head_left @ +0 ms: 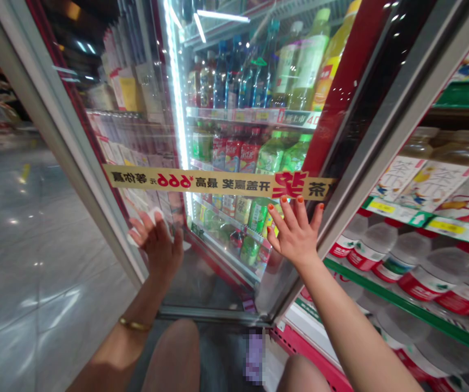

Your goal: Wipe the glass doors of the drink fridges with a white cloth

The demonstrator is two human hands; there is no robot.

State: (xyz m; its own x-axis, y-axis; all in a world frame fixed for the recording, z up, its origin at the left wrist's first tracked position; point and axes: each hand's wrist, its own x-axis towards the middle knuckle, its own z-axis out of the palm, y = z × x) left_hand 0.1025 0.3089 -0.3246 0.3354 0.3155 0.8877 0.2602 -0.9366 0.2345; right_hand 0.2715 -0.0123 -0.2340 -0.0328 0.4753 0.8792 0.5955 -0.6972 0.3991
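Note:
I face the open glass door (218, 261) of a drinks fridge, seen from its inner side. My right hand (295, 234) lies flat on the glass near the door's hinge side, fingers spread, orange nails showing. My left hand (159, 245) presses a small white cloth (153, 218) against the glass close to the door's left frame, fingers curled over it. A yellow paper band (218, 184) with red print runs across the door just above both hands. Behind the glass stand rows of bottled drinks (259, 152) on lit shelves.
Open shelves at the right hold large water bottles (381, 256) and boxed drinks (434, 179). The door's grey frame (67, 152) slants down at the left. Shiny grey floor tiles (26, 261) spread to the left. My knees show at the bottom.

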